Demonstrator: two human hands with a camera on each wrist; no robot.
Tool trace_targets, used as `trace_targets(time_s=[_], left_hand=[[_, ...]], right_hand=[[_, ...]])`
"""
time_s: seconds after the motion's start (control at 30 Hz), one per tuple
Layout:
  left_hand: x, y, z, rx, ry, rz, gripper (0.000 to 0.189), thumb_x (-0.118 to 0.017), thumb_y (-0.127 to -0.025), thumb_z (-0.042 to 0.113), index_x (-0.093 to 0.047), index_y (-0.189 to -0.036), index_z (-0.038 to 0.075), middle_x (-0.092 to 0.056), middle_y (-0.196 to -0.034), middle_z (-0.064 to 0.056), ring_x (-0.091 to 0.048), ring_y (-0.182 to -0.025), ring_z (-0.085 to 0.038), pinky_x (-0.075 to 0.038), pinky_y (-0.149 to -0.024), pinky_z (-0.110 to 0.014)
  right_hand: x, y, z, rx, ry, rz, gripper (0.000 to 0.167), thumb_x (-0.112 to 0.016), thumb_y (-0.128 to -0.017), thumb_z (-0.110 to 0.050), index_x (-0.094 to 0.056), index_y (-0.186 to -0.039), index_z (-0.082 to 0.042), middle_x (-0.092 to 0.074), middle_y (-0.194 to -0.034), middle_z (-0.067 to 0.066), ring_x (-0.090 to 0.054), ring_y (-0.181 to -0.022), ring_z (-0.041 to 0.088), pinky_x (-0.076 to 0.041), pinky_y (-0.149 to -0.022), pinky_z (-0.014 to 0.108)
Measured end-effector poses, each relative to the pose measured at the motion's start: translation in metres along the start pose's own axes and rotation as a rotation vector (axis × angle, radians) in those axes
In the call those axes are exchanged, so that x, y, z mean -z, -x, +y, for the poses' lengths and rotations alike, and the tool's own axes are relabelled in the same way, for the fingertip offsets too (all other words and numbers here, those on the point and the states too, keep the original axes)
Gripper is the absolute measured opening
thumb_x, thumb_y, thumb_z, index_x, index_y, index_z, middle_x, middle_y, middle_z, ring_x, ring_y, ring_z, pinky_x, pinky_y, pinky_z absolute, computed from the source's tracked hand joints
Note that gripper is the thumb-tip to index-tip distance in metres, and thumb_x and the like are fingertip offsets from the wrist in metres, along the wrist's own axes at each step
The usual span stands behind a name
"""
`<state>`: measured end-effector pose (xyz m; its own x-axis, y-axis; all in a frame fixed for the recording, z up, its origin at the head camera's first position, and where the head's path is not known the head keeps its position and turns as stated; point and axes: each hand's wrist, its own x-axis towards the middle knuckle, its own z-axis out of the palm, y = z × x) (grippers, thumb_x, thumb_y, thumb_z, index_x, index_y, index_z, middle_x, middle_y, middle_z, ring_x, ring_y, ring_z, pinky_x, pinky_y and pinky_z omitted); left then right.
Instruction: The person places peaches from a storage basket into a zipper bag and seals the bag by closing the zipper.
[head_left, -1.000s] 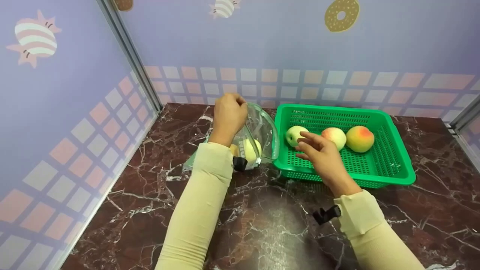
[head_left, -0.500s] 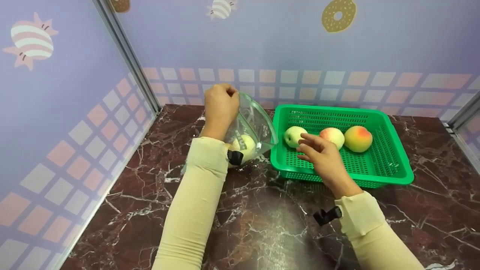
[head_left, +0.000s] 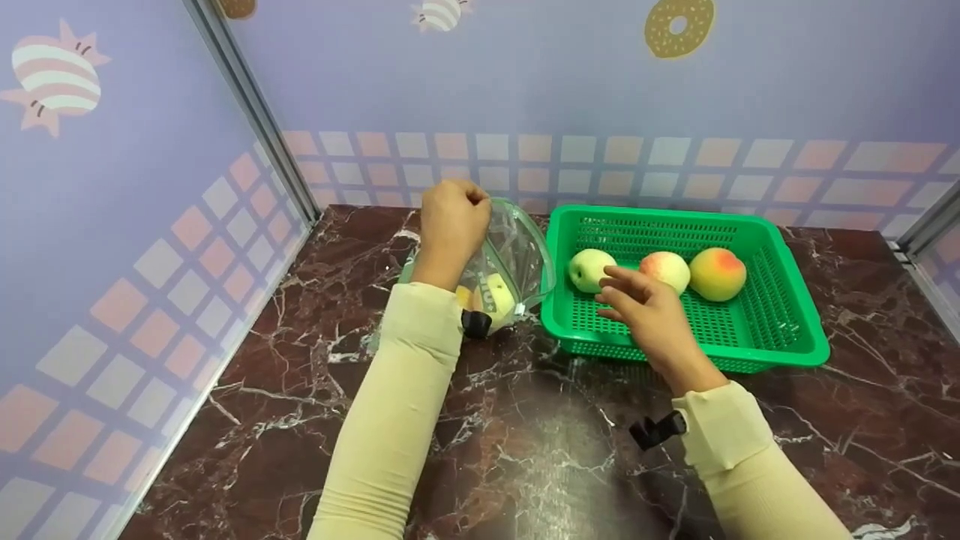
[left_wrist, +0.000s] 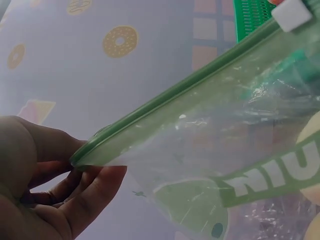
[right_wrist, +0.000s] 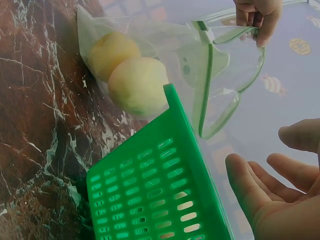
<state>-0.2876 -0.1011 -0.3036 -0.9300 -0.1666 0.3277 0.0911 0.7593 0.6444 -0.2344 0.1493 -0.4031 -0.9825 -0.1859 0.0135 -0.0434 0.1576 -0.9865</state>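
Note:
My left hand pinches the top corner of a clear zip bag with a green seal strip and a white slider. The bag's mouth gapes toward the basket. Inside it, low down, lie a yellow peach and a paler peach. Over the green plastic basket hovers my right hand, fingers spread and holding nothing. In the basket sit a pale green round fruit, a pink-tinged peach partly behind the right hand, and a yellow-red peach.
Basket and bag stand side by side on a dark red marbled table. A purple back wall with printed sweets rises behind them. The left side wall meets it at a metal corner post.
My left hand lifted the bag's top edge up and left, then lowered it again nearly to where it was. The right hand has hardly moved.

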Motion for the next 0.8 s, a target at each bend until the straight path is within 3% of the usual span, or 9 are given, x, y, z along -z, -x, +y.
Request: trace_targets(time_s=[0.07,0.27,0.53,0.8], left_hand=[[-0.002,0.001,-0.001,-0.002,-0.008,-0.011,0.019,-0.059,-0.092,0.014,-0.076,-0.096,0.008,-0.074,-0.093,-0.007,-0.067,-0.077,-0.019,-0.054,-0.070,-0.031],[-0.007,0.005,-0.002,0.007,-0.008,-0.038,0.018,-0.060,-0.092,0.014,-0.076,-0.095,0.009,-0.074,-0.093,-0.006,-0.066,-0.076,-0.017,-0.054,-0.068,-0.030],[-0.011,0.008,-0.005,0.001,-0.015,-0.030,0.016,-0.061,-0.091,0.014,-0.077,-0.091,0.010,-0.074,-0.090,-0.005,-0.066,-0.078,-0.018,-0.054,-0.070,-0.030],[-0.012,0.010,-0.009,-0.005,0.006,-0.032,0.017,-0.061,-0.090,0.013,-0.077,-0.091,0.010,-0.074,-0.091,-0.005,-0.066,-0.081,-0.018,-0.054,-0.073,-0.031]], right_hand=[[0.001,0.001,0.000,-0.003,0.003,-0.001,0.051,-0.054,-0.099,-0.025,-0.041,-0.146,-0.009,-0.050,-0.141,0.015,-0.059,-0.118,0.026,-0.050,-0.099,0.040],[0.003,0.002,-0.001,-0.002,0.021,-0.012,0.053,-0.053,-0.100,-0.027,-0.039,-0.148,-0.010,-0.048,-0.142,0.015,-0.055,-0.123,0.030,-0.053,-0.095,0.029],[0.005,0.000,-0.003,0.007,0.022,-0.001,0.052,-0.055,-0.099,-0.025,-0.041,-0.146,-0.008,-0.049,-0.140,0.016,-0.054,-0.124,0.033,-0.053,-0.091,0.024],[0.010,-0.001,-0.006,0.034,0.097,0.034,0.050,-0.055,-0.099,-0.029,-0.044,-0.144,-0.011,-0.050,-0.136,0.013,-0.054,-0.122,0.026,-0.053,-0.091,0.024]])
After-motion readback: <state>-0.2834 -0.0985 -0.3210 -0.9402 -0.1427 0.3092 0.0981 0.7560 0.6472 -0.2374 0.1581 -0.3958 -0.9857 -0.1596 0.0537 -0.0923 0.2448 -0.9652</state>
